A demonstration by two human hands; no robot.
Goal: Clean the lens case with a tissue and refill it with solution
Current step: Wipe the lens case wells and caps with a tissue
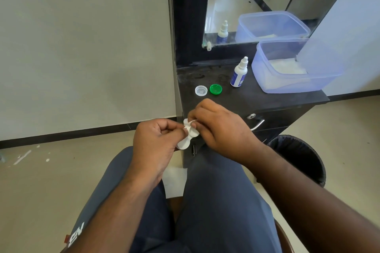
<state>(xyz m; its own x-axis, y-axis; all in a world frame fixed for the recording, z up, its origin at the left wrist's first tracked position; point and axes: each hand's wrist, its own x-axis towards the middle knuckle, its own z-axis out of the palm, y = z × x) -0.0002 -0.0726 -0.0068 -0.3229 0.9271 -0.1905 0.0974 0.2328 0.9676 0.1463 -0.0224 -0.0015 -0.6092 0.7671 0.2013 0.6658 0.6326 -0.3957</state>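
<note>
Left hand [156,135] grips the case [186,139] over my lap; right hand [218,127] pinches tissue [190,122] into a well. I judge we're mid-wipe. Caps [201,90] off on counter [257,96]. Next: bottle [238,75], needs a free hand.

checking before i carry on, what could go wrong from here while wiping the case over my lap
The lens case is held in mid-air past the counter's edge; a slip from the left hand would likely drop it to the floor. The clear cap and green cap lie open side up on the smudged counter and may collect dirt.
</note>
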